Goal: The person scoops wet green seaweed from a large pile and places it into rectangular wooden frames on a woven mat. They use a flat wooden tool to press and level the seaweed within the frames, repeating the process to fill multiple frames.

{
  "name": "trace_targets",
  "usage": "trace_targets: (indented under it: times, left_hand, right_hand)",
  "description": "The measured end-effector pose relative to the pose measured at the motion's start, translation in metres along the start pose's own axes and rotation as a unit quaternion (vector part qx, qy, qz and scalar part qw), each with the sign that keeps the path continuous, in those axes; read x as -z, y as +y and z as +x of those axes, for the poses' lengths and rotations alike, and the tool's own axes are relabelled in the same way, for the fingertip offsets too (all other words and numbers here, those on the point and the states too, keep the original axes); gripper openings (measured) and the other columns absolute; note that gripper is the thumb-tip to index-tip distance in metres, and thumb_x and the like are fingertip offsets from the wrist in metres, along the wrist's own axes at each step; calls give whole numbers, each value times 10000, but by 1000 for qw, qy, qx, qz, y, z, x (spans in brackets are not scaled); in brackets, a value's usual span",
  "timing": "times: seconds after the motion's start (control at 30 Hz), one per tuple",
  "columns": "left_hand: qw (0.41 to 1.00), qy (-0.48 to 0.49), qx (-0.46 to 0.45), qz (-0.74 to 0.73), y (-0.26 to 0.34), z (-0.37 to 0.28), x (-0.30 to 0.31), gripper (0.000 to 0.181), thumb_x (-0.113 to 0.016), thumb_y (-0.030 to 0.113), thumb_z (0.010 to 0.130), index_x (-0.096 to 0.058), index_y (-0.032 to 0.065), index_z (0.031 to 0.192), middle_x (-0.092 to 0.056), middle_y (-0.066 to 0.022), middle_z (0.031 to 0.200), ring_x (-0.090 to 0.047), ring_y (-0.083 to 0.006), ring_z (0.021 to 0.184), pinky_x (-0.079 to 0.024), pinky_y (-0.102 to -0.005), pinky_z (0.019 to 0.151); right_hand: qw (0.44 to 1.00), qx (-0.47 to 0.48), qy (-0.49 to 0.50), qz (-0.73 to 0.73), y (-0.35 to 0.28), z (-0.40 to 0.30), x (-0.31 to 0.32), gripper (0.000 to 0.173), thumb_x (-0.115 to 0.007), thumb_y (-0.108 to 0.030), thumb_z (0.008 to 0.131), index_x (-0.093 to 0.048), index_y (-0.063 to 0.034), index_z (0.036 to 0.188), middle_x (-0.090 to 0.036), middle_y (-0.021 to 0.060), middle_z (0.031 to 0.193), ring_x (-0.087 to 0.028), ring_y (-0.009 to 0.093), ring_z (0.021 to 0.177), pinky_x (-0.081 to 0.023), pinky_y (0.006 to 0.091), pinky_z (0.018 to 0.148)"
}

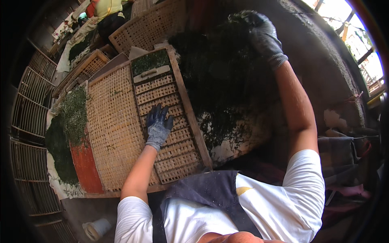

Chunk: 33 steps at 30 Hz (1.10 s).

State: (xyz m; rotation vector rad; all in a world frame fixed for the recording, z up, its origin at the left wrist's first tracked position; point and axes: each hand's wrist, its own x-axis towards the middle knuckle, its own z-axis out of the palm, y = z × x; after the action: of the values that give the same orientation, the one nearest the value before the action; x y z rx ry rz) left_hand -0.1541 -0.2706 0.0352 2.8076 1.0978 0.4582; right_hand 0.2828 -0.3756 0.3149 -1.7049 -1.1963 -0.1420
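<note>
My left hand (158, 126), in a grey glove with dark coated fingers, rests palm down with fingers spread on a narrow frame (179, 149) of woven strips divided by dark crossbars. A layer of dark green shredded plant matter (149, 61) fills that frame's far end. Beside it lies a flat pale board with a raised grip (151, 74). My right hand (263, 35), gloved alike, is raised at the upper right and closed around a clump of green shreds (241, 16). Below it spreads a large dark heap of the same plant matter (222, 70).
A wide woven bamboo mat (114, 127) adjoins the narrow frame. Left of it are a red board (86, 170) and more green shreds (73, 115). Slatted racks (32, 88) line the left side. A person (109, 15) is at the far upper left. A white bucket (97, 229) is below.
</note>
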Motion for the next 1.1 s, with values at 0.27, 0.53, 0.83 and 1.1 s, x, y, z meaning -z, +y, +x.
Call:
trace_targets:
  times: [0.27, 0.53, 0.83, 1.1]
  left_hand:
    - [886, 321, -334, -37, 212, 168, 152, 532, -591, 388, 1051, -541, 220, 1552, -347, -166, 1704, -421, -412, 1502, -339, -548, 1250]
    - [939, 175, -252, -152, 221, 88, -8, 725, -604, 538, 1010, -447, 167, 1614, -604, -176, 1493, -628, -345, 1324, -498, -549, 1113]
    - [837, -45, -166, -519, 185, 177, -76, 567, -519, 402, 1090, -514, 74, 1553, -685, -124, 1394, -625, -287, 1326, -487, -423, 1158]
    - [385, -329, 391, -768, 205, 144, -56, 295, -597, 244, 1073, -701, 69, 1286, -733, -93, 1206, -684, -232, 1021, -582, -382, 920]
  right_hand:
    - [994, 42, 27, -99, -37, 12, 20, 410, -813, -336, 904, -767, -132, 1257, -800, 89, 1144, -754, 220, 1068, -573, 363, 952]
    - [986, 133, 58, -87, -49, 15, 38, 369, -788, -278, 898, -770, -114, 1228, -788, 109, 1144, -740, 289, 1087, -572, 389, 968]
    - [995, 12, -85, 45, 1, -42, -27, 465, -782, -334, 903, -712, -152, 1324, -703, 176, 1296, -663, 371, 1236, -551, 474, 1050]
    - [999, -15, -8, 40, 79, -173, -35, 548, -691, -202, 977, -573, -128, 1507, -560, 179, 1539, -526, 396, 1425, -462, 489, 1180]
